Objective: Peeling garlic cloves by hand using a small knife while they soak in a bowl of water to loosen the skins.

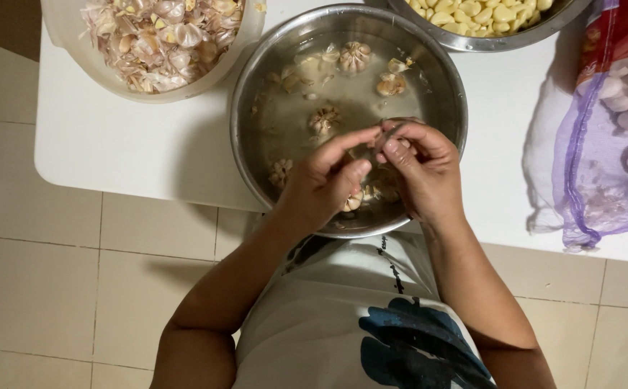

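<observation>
Both hands' fingers [386, 144] pinch a garlic clove [400, 142] over the steel bowl [256, 72].

Bare table [134, 151] left of bowl [256, 86]

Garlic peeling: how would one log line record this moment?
left hand: on garlic clove | right hand: pinching clove | below: steel bowl of water, garlic bulbs

Whatever sits between the two hands is mostly covered by the right hand [422, 173] and left hand [325, 187]; I cannot tell its shape. The bowl of peeled cloves [487, 21] and the tub of skins [155, 43] run off the top edge. The mesh bag [609, 144] is cut by the right edge, its garlic blurred.
</observation>
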